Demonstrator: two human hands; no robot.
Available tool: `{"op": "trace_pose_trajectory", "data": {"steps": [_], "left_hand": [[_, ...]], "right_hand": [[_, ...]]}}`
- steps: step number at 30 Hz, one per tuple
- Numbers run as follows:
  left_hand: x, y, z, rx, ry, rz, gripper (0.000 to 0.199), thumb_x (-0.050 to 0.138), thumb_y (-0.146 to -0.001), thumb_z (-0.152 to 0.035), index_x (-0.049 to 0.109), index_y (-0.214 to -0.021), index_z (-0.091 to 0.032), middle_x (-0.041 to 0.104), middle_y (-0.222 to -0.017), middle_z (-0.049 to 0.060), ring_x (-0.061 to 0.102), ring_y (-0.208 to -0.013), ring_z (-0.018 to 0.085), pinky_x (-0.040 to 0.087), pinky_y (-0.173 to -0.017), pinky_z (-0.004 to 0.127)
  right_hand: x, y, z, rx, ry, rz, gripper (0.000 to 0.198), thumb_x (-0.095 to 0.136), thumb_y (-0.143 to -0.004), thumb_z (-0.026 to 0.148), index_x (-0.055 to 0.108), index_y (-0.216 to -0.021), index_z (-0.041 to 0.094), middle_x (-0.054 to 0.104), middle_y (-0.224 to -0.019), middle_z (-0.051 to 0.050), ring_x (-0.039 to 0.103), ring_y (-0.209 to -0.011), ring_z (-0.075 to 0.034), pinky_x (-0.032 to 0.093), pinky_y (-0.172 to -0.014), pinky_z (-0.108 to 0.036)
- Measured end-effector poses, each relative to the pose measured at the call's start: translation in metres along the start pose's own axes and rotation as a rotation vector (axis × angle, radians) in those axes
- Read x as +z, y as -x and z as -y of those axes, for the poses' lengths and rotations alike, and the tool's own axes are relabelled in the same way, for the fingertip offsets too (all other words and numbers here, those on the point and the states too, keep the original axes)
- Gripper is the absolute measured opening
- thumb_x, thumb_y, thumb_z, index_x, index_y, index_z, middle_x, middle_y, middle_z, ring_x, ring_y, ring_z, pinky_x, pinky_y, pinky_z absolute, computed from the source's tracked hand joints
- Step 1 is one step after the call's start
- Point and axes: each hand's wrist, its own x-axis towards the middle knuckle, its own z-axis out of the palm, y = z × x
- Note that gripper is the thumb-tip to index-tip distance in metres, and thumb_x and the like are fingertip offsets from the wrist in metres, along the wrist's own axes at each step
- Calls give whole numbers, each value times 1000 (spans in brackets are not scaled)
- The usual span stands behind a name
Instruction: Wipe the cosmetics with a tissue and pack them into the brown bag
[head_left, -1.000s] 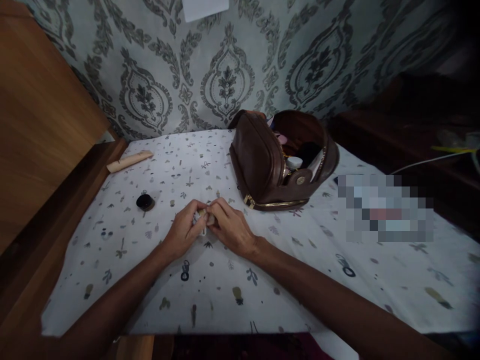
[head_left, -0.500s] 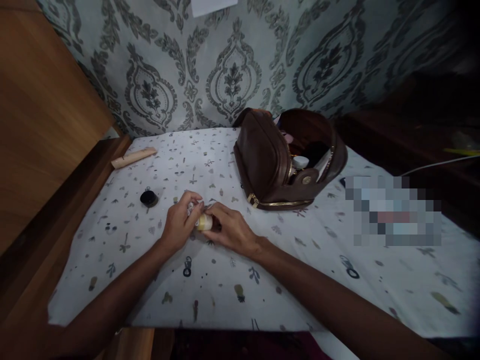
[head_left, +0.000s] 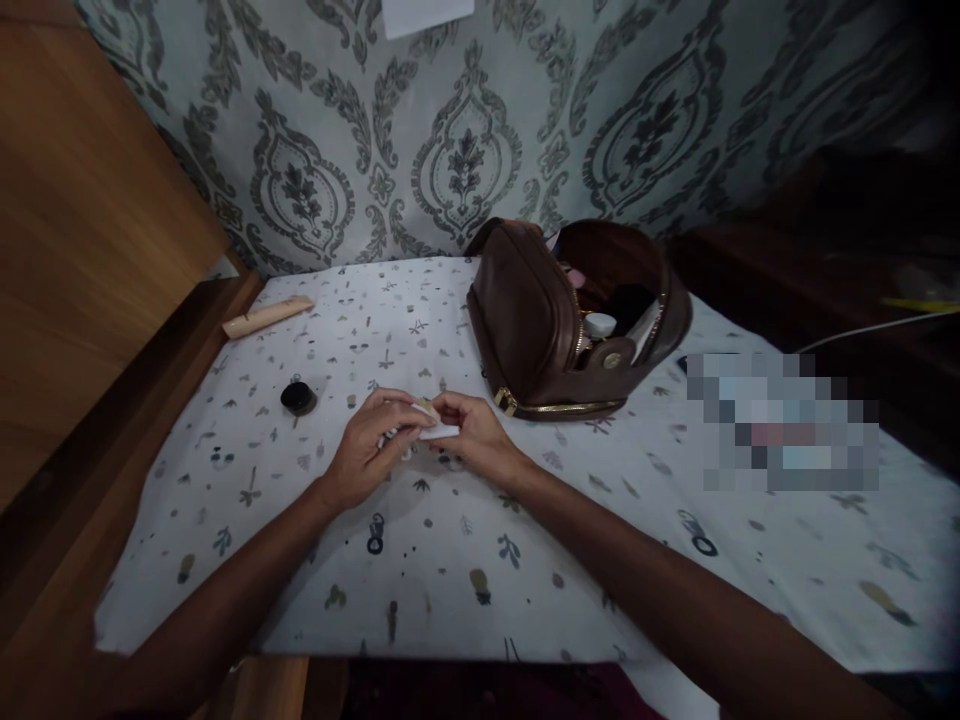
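A small white-and-yellow container point(head_left: 439, 431) is between my two hands above the cloth, mostly covered by fingers. My left hand point(head_left: 367, 440) closes around its left side, with a bit of white showing between the fingers. From the right, my right hand point(head_left: 484, 437) grips the other end with thumb and fingertips. To the left of my hands, a round black lid or jar point(head_left: 298, 397) rests on the cloth.
A brown leather bag point(head_left: 525, 310) stands unzipped behind my hands to the right, with cosmetics inside. A beige tube-like item point(head_left: 268, 316) lies at the back left. Blurred-out items point(head_left: 787, 425) sit on the patterned tablecloth point(head_left: 585, 540) at right.
The container has turned in my hands, so a white face shows where the yellow-and-white side was. Both hands have shifted slightly, the right one a little up and to the right.
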Motion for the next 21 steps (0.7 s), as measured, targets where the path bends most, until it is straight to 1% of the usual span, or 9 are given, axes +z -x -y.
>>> {"op": "trace_pose_trajectory", "data": {"steps": [3, 6, 8, 10, 12, 14, 17, 19, 21], "left_hand": [[1, 1, -4, -31, -1, -45, 15, 55, -95, -32, 68, -94, -24, 73, -88, 6, 60, -99, 24, 48, -91, 43], [2, 1, -9, -58, -20, -83, 14, 55, -94, -32, 66, -90, -24, 71, -84, 6, 60, -95, 24, 48, -89, 43], [2, 0, -12, -49, -16, -109, 13, 55, -94, -30, 64, -88, -23, 69, -84, 5, 60, -92, 23, 48, -88, 42], [1, -1, -12, -43, -2, -137, 12, 55, -94, -29, 63, -87, -22, 67, -83, 5, 60, -89, 22, 48, -86, 40], [0, -1, -11, -56, 10, -164, 11, 55, -93, -28, 62, -88, -22, 65, -84, 5, 60, -87, 21, 48, -84, 39], [0, -1, -8, -92, 17, -186, 10, 56, -93, -28, 61, -88, -22, 64, -86, 5, 59, -88, 21, 47, -83, 37], [-1, 0, -4, -165, 27, -195, 10, 56, -92, -29, 62, -89, -21, 64, -87, 5, 59, -88, 20, 47, -82, 35], [-1, 0, -3, -215, 38, -190, 12, 55, -92, -31, 62, -90, -21, 64, -88, 4, 60, -88, 20, 47, -82, 33], [-2, 1, -3, -258, 58, -179, 16, 54, -93, -34, 62, -93, -20, 65, -91, 4, 60, -89, 20, 47, -83, 33]], "right_hand": [[-2, -2, -3, -6, -135, 31, 38, 83, -53, 27, 63, -84, 19, 66, -80, 2, 63, -77, -15, 50, -72, -26], [-3, -1, -4, -35, -224, 67, 46, 84, -61, 34, 66, -101, 21, 69, -96, -2, 65, -87, -16, 51, -79, -28], [-4, 0, -2, -51, -244, 76, 53, 83, -65, 38, 65, -112, 22, 68, -105, -4, 64, -90, -16, 52, -77, -27], [-5, 2, 2, -40, -237, 91, 56, 82, -67, 41, 63, -116, 23, 67, -105, -3, 63, -86, -15, 51, -70, -24], [-7, 4, 6, -9, -222, 123, 54, 81, -68, 42, 62, -114, 24, 67, -98, -2, 61, -77, -13, 48, -61, -22], [-7, 5, 9, 23, -212, 162, 49, 82, -68, 40, 60, -109, 23, 65, -88, 1, 58, -70, -11, 47, -58, -21], [-6, 7, 12, 49, -211, 214, 45, 82, -68, 38, 58, -103, 23, 63, -80, 4, 58, -68, -11, 48, -61, -22], [-5, 7, 11, 35, -222, 220, 43, 83, -68, 37, 60, -102, 22, 64, -83, 3, 59, -72, -12, 49, -65, -23], [-4, 6, 9, 3, -239, 193, 42, 83, -67, 35, 64, -101, 21, 65, -89, 1, 61, -79, -12, 50, -71, -25]]}}
